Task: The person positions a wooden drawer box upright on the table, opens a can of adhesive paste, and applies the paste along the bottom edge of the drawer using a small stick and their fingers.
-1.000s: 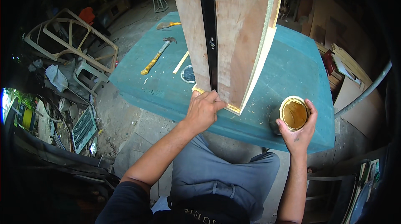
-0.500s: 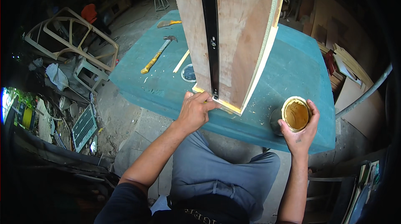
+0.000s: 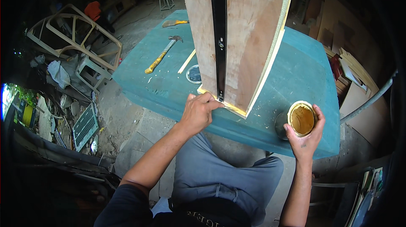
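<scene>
A tall plywood panel (image 3: 249, 28), part of a wooden box or drawer, rises from the table with a black metal slide rail (image 3: 220, 36) running along its face. Its near bottom edge (image 3: 235, 109) is smeared yellow. At that edge, close to the rail's lower end, my left hand (image 3: 197, 112) is closed in a pinch; whatever its fingers hold is hidden. My right hand (image 3: 308, 136) wraps around a round open can (image 3: 302, 119), tilted toward me, with yellow-brown paste coating its inside.
On the teal table (image 3: 148, 83) lie a claw hammer (image 3: 163, 55), a brush (image 3: 174, 23), a thin wood strip (image 3: 187, 62) and a round lid (image 3: 194, 74). Wooden frames (image 3: 80, 36) and a plastic stool (image 3: 92, 72) stand at left. Boards (image 3: 351, 74) lean at right.
The whole view has shifted slightly. My left hand stays at the panel's bottom edge, and my right hand still grips the can.
</scene>
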`<control>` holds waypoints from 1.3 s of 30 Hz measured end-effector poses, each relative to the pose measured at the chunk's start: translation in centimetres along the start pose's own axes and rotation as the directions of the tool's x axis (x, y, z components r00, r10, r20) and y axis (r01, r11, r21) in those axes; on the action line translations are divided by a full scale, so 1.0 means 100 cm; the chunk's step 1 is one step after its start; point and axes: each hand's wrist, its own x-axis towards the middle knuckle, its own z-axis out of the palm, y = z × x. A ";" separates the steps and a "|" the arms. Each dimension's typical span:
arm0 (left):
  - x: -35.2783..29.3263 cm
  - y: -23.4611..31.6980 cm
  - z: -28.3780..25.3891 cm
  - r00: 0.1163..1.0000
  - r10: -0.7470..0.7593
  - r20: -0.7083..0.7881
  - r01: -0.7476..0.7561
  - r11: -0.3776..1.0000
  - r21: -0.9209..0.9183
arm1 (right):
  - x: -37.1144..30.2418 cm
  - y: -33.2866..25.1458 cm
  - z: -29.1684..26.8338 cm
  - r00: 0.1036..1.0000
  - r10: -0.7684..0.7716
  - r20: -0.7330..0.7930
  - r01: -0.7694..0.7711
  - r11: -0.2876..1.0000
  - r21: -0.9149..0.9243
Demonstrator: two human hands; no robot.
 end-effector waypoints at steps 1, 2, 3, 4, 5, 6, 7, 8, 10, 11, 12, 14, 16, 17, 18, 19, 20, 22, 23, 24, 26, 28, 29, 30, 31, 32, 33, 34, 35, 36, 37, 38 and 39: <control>-0.001 -0.003 -0.001 1.000 -0.003 -0.001 0.003 1.000 0.003 | 0.000 0.000 0.000 1.000 -0.008 0.000 0.008 1.000 -0.004; -0.001 -0.007 -0.001 1.000 0.003 -0.019 -0.002 1.000 0.030 | 0.000 -0.001 0.000 1.000 -0.010 0.002 0.010 1.000 0.000; -0.003 -0.009 -0.001 0.999 0.009 -0.036 -0.007 0.998 0.057 | 0.001 -0.002 0.000 1.000 -0.002 0.004 0.002 1.000 0.008; -0.003 -0.010 -0.002 0.999 0.008 -0.037 -0.005 0.998 0.058 | 0.001 -0.003 0.000 1.000 0.006 0.006 -0.006 1.000 0.012; -0.005 -0.010 -0.003 1.000 0.016 -0.024 -0.016 0.999 0.040 | 0.001 -0.002 0.000 1.000 0.005 0.007 -0.005 1.000 0.014; -0.006 -0.010 -0.003 1.000 0.026 -0.010 -0.025 0.999 0.021 | 0.000 -0.002 0.000 1.000 0.008 0.008 -0.008 1.000 0.019; -0.007 -0.010 -0.004 1.000 0.025 -0.012 -0.025 0.999 0.022 | 0.000 -0.001 0.000 1.000 0.011 0.007 -0.011 1.000 0.024; -0.008 -0.010 -0.004 1.000 0.011 -0.025 -0.011 1.000 0.003 | -0.001 -0.001 0.000 1.000 0.009 0.007 -0.009 1.000 0.025; -0.010 -0.009 -0.005 0.999 -0.005 -0.039 0.005 1.000 -0.016 | -0.002 -0.001 0.000 1.000 0.015 0.001 -0.015 0.999 0.038; -0.012 -0.010 -0.004 0.998 -0.020 -0.055 0.018 1.000 -0.025 | -0.001 -0.001 0.000 1.000 0.013 0.002 -0.013 0.999 0.039; -0.013 -0.010 -0.003 0.997 -0.034 -0.071 0.032 0.999 -0.034 | -0.001 -0.001 0.000 1.000 0.018 0.003 -0.018 0.999 0.028; -0.016 -0.010 0.000 0.995 -0.036 -0.091 0.035 0.999 -0.012 | -0.001 -0.001 0.000 1.000 0.022 0.006 -0.022 1.000 0.019; -0.019 -0.011 0.003 0.993 -0.037 -0.113 0.039 0.999 0.011 | -0.001 0.001 0.000 1.000 0.025 0.005 -0.025 0.999 0.025; -0.021 -0.013 0.005 0.990 -0.014 -0.142 0.018 1.000 0.026 | -0.001 0.000 0.000 1.000 0.022 0.007 -0.022 0.999 0.027; -0.023 -0.014 0.007 0.985 0.010 -0.171 -0.003 0.999 0.041 | -0.001 -0.001 0.000 1.000 0.024 0.008 -0.024 0.999 0.028; -0.025 -0.014 0.008 0.985 0.010 -0.173 -0.003 0.999 0.043 | -0.001 -0.001 0.000 1.000 0.027 0.007 -0.027 0.999 0.027; -0.027 -0.014 0.010 0.984 0.007 -0.179 0.002 0.999 0.048 | -0.001 0.000 0.000 1.000 0.025 0.006 -0.025 0.999 0.029; -0.030 -0.012 0.009 0.983 0.005 -0.185 0.005 0.999 0.052 | -0.002 0.001 0.000 1.000 0.021 0.006 -0.021 0.999 0.024; -0.031 -0.011 0.005 0.986 -0.014 -0.168 0.023 0.998 0.057 | -0.002 0.001 0.000 1.000 0.021 0.005 -0.021 1.000 0.022; -0.031 -0.009 0.002 0.988 -0.032 -0.151 0.042 0.997 0.063 | -0.003 0.002 0.000 1.000 0.021 0.006 -0.021 1.000 0.021; -0.031 -0.005 -0.001 0.987 -0.047 -0.156 0.056 0.997 0.053 | -0.003 0.001 0.000 1.000 0.020 0.009 -0.021 1.000 0.024; -0.029 0.000 -0.003 0.985 -0.064 -0.162 0.071 0.997 0.043 | -0.002 -0.001 0.000 1.000 0.028 0.011 -0.028 0.999 0.025; -0.025 0.003 -0.004 0.983 -0.055 -0.174 0.069 0.995 0.077 | -0.002 -0.001 0.000 1.000 0.028 0.013 -0.028 0.999 0.025; -0.023 0.005 -0.003 0.982 -0.046 -0.186 0.067 0.992 0.110 | -0.002 0.000 0.000 0.999 0.030 0.013 -0.030 0.999 0.019; -0.023 0.005 -0.002 0.981 -0.047 -0.187 0.068 0.991 0.111 | -0.001 -0.001 0.000 0.999 0.031 0.011 -0.032 0.999 0.015; -0.022 0.005 -0.001 0.985 -0.039 -0.167 0.062 0.988 0.139 | -0.001 -0.001 0.001 0.999 0.030 0.011 -0.030 0.999 0.016; -0.022 0.005 -0.001 0.989 -0.031 -0.146 0.055 0.984 0.167 | -0.001 -0.002 0.001 1.000 0.025 0.010 -0.025 0.999 0.021; -0.020 0.007 -0.001 0.989 -0.027 -0.143 0.051 0.985 0.168 | -0.001 -0.001 0.000 1.000 0.025 0.006 -0.025 0.999 0.025; -0.018 0.011 -0.001 0.992 -0.010 -0.125 0.030 0.986 0.164 | -0.002 0.000 -0.001 1.000 0.028 0.003 -0.028 0.999 0.025; -0.017 0.013 -0.001 0.994 0.008 -0.107 0.009 0.987 0.160 | -0.003 0.001 -0.001 1.000 0.030 0.004 -0.030 0.999 0.022; -0.016 0.013 -0.002 0.994 0.010 -0.107 0.008 0.987 0.158 | -0.003 0.001 -0.001 1.000 0.028 0.008 -0.028 0.999 0.019; -0.014 0.011 -0.002 0.995 0.009 -0.103 0.003 0.993 0.114 | -0.003 0.001 -0.001 1.000 0.028 0.007 -0.029 0.999 0.017; -0.012 0.010 -0.002 0.995 0.009 -0.099 -0.002 0.998 0.070 | -0.003 0.001 0.000 1.000 0.026 0.004 -0.026 0.999 0.021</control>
